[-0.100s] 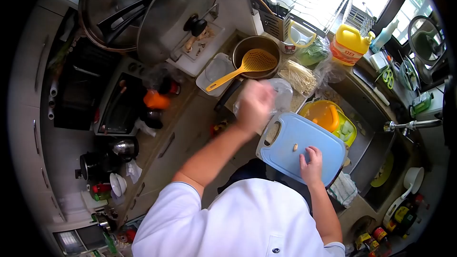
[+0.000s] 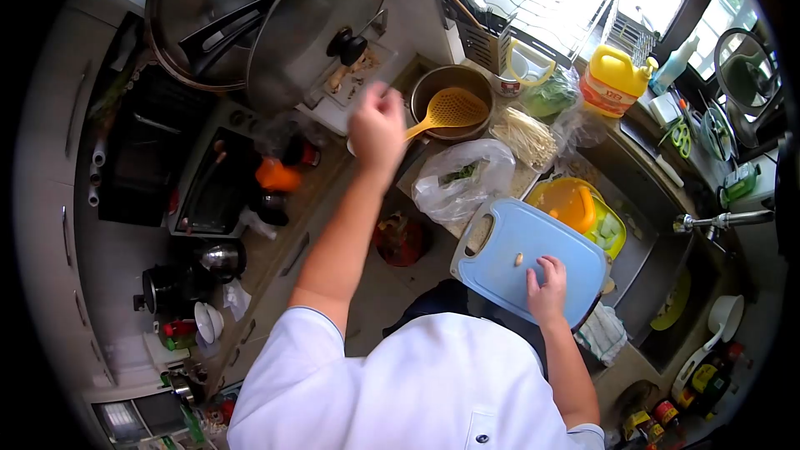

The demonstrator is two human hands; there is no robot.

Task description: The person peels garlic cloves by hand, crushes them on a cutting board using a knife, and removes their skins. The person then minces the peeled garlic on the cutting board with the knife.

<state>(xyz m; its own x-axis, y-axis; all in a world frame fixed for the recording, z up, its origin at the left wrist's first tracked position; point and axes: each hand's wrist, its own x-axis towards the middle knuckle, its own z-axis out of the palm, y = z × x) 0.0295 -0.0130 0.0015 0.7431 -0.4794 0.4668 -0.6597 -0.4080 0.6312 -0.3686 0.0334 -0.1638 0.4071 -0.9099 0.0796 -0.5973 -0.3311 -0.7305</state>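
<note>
My right hand (image 2: 546,287) rests at the near edge of a light blue cutting board (image 2: 492,283), fingers apart and holding nothing. A small pale piece, like a garlic clove (image 2: 518,259), lies on the board just beyond its fingertips. My left hand (image 2: 377,127) is raised to the far left with its fingers curled together. What it holds, if anything, is hidden. Close to it are a metal pot (image 2: 422,87) with a yellow slotted spoon (image 2: 454,107) lying across it, and a white tray (image 2: 367,87) with ginger-like pieces.
A plastic bag with greens (image 2: 467,179) and enoki mushrooms (image 2: 525,135) lie beyond the board. A yellow basin (image 2: 615,252) stands by the sink (image 2: 637,200). A knife (image 2: 667,168) lies behind the sink. Large pan lids (image 2: 292,42) stand at upper left.
My left hand has swung left and away, from over the plastic bag to beside the pot, uncovering the bag. My right hand has stayed on the board.
</note>
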